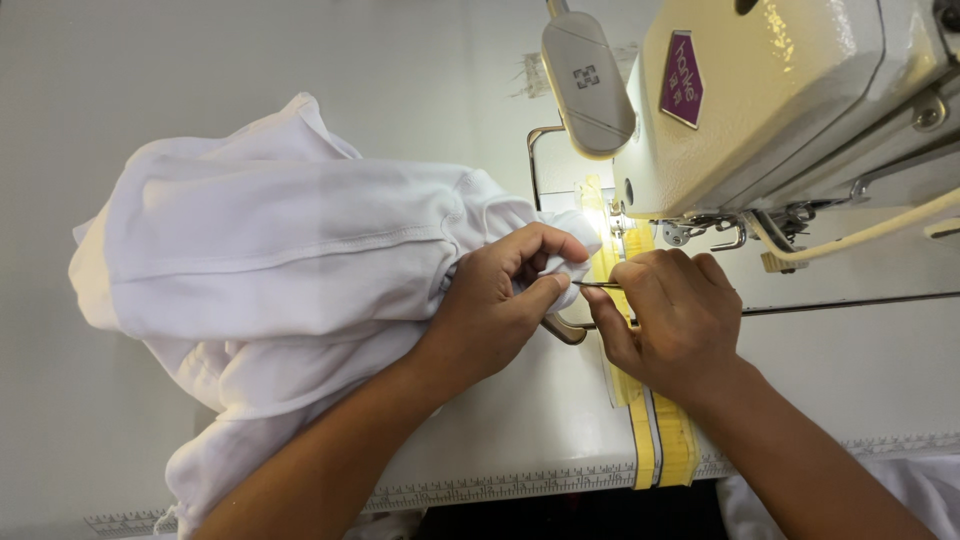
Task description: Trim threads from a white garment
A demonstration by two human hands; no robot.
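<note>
Left hand (497, 305) pinching bunched edge of white garment (280, 270) beside needle area, right hand (672, 322) closed around thin metal tool (597, 285) touching the fabric, cream sewing machine (780, 100) above, yellow tape strip (660, 440) on table (520, 420).

The sewing machine (800, 100) is cut off by the top and right edges, so only part of its cream head shows. The needle and presser foot are hidden behind the right hand (672, 318) and the bunched white garment (290, 270). The thin metal tool (598, 285) pinched in that hand shows only a short tip; what kind it is cannot be told. The left hand (500, 305) covers the fabric edge it grips. Both forearms run off the bottom edge. The yellow tape (660, 440) at the table's front edge is partly covered by the right wrist.
</note>
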